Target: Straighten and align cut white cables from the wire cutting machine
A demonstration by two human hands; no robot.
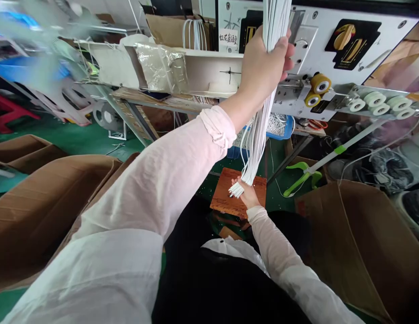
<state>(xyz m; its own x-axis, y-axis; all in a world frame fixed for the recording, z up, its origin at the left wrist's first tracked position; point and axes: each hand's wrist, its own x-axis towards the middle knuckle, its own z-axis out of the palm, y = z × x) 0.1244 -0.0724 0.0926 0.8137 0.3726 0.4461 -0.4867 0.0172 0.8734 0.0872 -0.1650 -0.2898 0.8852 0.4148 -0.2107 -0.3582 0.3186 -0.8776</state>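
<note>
A long bundle of white wires (pixel 259 135) hangs between my two hands in front of the machine. Raised high, my left hand (pixel 263 63) is closed around the upper part of the bundle, whose top runs out of view. Lower down, my right hand (pixel 247 192) wraps the bottom end just above a wooden stool (pixel 221 191). The cut wire tips stick out to the left of that hand. A few strands bow outward from the bundle's left side.
The white-panelled machine (pixel 310 58) with yellow rollers (pixel 320 84) stands ahead. Behind the bundle is a blue bin (pixel 289 128) of small white pieces. Cardboard boxes (pixel 351 243) flank me; a fan (pixel 50 40) spins at upper left. A green-footed stand (pixel 305 173) is to the right.
</note>
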